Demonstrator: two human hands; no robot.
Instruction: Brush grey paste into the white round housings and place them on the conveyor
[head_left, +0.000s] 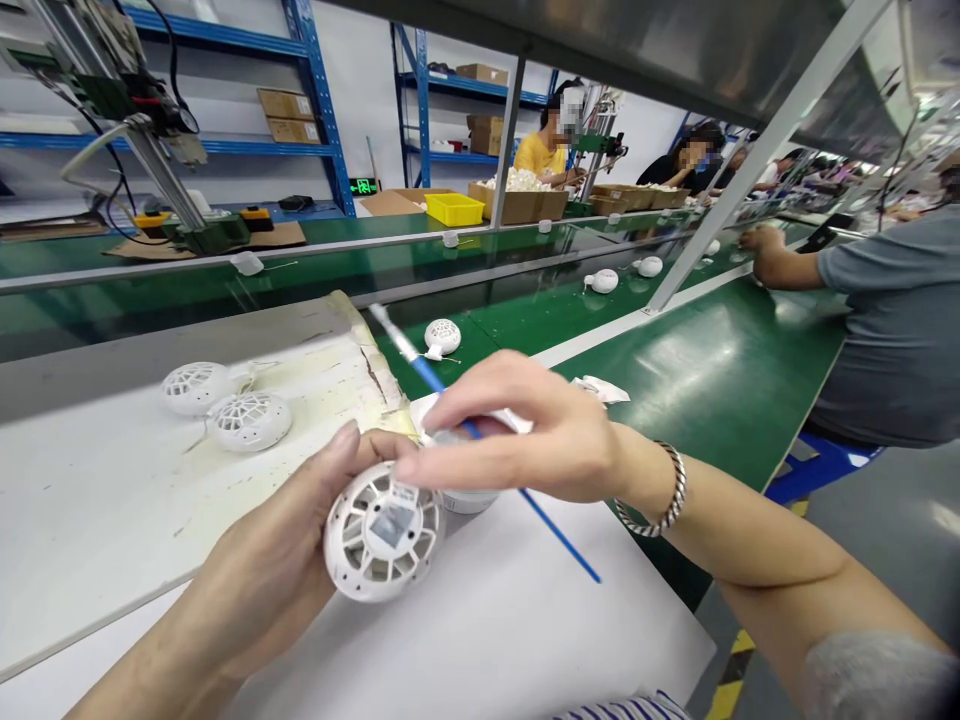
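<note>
My left hand is wrapped round a white round slotted housing, whose face with a small grey square turns toward me. My right hand holds a thin blue brush, its pale bristles pointing up and to the left. The right fingertips reach the upper edge of the housing. Behind the right fingers, a white tub is partly hidden. Two similar white housings lie on the pale board at the left.
More white housings sit on the green conveyor. A white crumpled piece lies beyond my right hand. A metal post slants at the right, near a person in grey. Far off stand a yellow bin and cartons.
</note>
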